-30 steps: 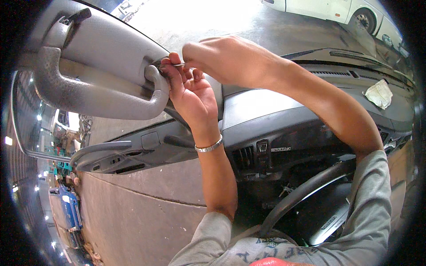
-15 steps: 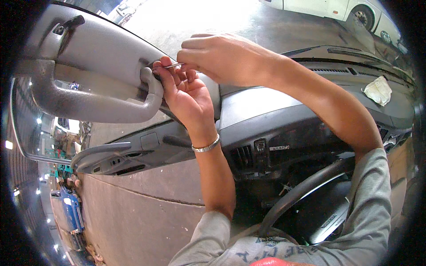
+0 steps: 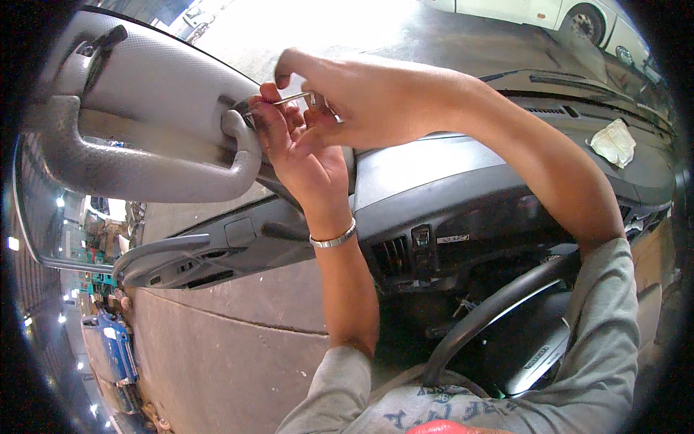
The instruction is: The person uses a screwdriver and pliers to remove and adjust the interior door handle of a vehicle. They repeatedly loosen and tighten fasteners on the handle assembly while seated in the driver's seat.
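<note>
Concrete floor (image 3: pixel 217 325) spreads at 7 to 8 o'clock beyond the door (image 3: pixel 241 230), with a blue vehicle (image 3: pixel 112 336) at 8 and a white vehicle (image 3: pixel 535 9) past the windscreen at 1. At 10 o'clock, a grey handle (image 3: pixel 152 170) runs along the pillar (image 3: pixel 173 72), its near end just beside the fingers.

Between both hands, at 11 o'clock, lies a thin bent rod (image 3: pixel 296 96). Thumb and fingertips of the left hand (image 3: pixel 314 170) pinch it close to its tip, palm turned up, seemingly to steady that end against the handle's mount; the fingers hide whether the tip is seated. Across the bend, the right hand (image 3: pixel 354 90) is spread, its thumb and forefinger well apart, a pose that seems to give the rod's short arm room; I cannot tell whether its hidden fingers touch the metal.

Reaching this high takes the right arm over the dash (image 3: pixel 426 181), above the wheel (image 3: pixel 470 329) at 5 o'clock. A pale cloth (image 3: pixel 613 143) sits on the dash towards 2 o'clock, apart from both hands.
</note>
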Demonstrator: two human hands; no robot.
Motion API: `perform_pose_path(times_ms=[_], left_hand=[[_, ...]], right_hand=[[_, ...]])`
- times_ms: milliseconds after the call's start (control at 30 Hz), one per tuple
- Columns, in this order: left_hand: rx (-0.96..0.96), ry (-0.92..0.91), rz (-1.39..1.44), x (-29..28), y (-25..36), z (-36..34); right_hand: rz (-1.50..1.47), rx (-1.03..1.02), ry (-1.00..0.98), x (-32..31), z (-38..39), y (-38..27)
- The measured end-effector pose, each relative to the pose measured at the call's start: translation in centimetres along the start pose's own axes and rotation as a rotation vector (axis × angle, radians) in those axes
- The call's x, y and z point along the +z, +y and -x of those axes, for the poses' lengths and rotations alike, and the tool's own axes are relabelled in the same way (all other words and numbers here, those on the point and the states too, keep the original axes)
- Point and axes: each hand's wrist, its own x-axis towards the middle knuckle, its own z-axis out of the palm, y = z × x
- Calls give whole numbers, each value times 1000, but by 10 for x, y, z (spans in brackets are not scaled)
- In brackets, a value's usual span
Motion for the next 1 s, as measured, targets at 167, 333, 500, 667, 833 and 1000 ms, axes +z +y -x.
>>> perform_pose_path(times_ms=[167,333,500,667,833,1000], left_hand=[[4,58,53,5,-1,-3],[4,64,73,4,2,-4],[25,66,69,7,5,0],[40,-54,20,-7,1,-9],[-5,31,37,8,3,-1],[26,-99,-84,1,10,-1]], right_hand=[[208,-190,4,-3,-10,24],[-688,601,-153,-7,-19,-7],[-222,22,18,-2,-12,12],[383,-381,119,8,-10,33],[-810,579,-127,4,-19,0],[-212,268,-139,-2,-12,-5]])
